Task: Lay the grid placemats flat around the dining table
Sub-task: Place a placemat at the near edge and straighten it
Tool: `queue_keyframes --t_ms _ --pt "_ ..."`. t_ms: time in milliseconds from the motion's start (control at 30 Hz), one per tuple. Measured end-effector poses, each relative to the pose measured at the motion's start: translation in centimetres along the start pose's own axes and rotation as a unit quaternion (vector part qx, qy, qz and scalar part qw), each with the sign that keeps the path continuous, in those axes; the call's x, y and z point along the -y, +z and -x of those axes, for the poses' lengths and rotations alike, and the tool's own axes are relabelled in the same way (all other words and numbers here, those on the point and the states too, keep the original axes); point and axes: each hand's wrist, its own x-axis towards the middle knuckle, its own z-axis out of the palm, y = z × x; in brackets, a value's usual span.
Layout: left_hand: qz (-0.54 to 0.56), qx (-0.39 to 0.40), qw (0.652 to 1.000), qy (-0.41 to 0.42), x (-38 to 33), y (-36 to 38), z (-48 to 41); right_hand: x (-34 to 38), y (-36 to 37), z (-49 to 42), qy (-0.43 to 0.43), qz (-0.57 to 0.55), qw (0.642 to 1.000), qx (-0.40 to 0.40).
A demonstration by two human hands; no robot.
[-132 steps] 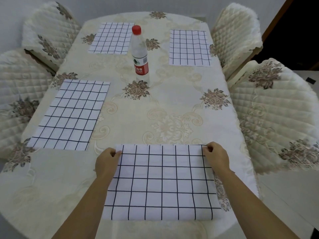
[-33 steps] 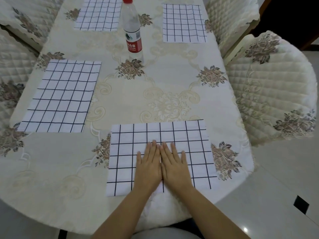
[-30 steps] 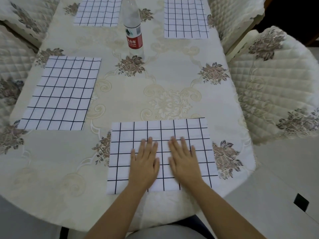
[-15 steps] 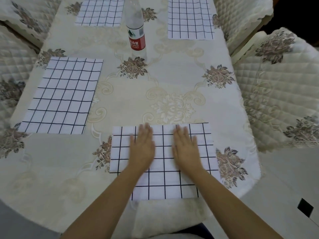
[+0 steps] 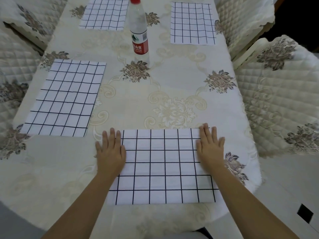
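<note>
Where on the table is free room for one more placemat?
Free: the right side, between the far right placemat and the near placemat; also the middle, near the bottle. Crowded: the left side, with the left placemat.

Matt cloth placemat (image 5: 164, 166) on embroidered tablecloth (image 5: 172, 87); clear plastic bottle (image 5: 139, 28).

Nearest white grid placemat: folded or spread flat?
Spread flat: the white grid placemat shows no folds; left hand and right hand press its side edges.

Bare cloth (image 5: 172, 80) is lying open mid-table, between the mats (image 5: 64, 99); a bottle (image 5: 139, 31) is standing upright beyond it; chairs (image 5: 279, 94) are crowding both table sides.
</note>
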Motion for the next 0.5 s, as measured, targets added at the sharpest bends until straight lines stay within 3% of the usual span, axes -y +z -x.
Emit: queue_keyframes --t_ms 100,167,267,400,500 --pt "-0.017 -0.041 0.997 0.057 -3.6 -0.1 0.6 3.8 0.5 1.5 -0.050 0.012 0.998 -0.032" --pt "0.026 -0.026 0.994 0.105 -7.5 0.5 1.7 7.2 2.0 3.3 -0.115 0.003 0.993 -0.021" --pt "0.070 0.009 0.992 0.100 -10.8 1.3 3.7 9.2 3.7 5.5 -0.170 -0.012 0.985 -0.013" --pt "0.062 0.010 0.993 0.096 -7.5 1.4 5.2 4.2 3.4 5.2 -0.123 0.036 0.991 -0.040" --pt "0.060 -0.010 0.998 0.030 -3.7 1.2 5.6 -0.6 2.0 5.2 -0.031 0.025 0.998 -0.050"
